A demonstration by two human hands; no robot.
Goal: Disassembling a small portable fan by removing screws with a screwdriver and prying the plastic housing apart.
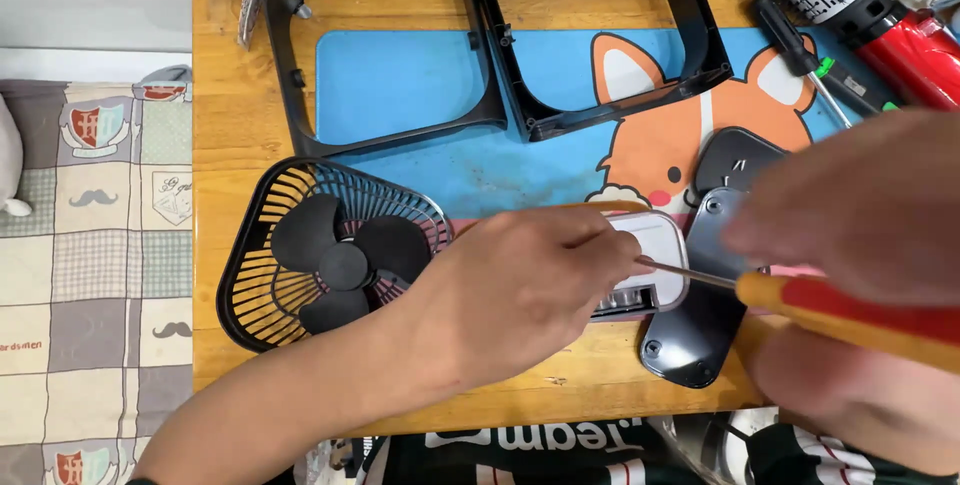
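Observation:
My left hand (515, 290) rests on a small white rounded box (660, 250) with a dark open side, fingers pressed on it and holding it down on the blue mat (400, 85). My right hand (850, 215), blurred and close to the camera, grips a screwdriver (850, 310) with an orange and red handle; its thin shaft points left at the white box. A dark grey plastic plate (700, 335) lies under and right of the box.
A black fan grille with blades (335, 255) lies at the left. Two black square frames (600, 35) sit at the back. A black screwdriver (810, 60) and a red roller brush (880, 15) are at the back right. The wooden table edge (215, 195) borders a bed.

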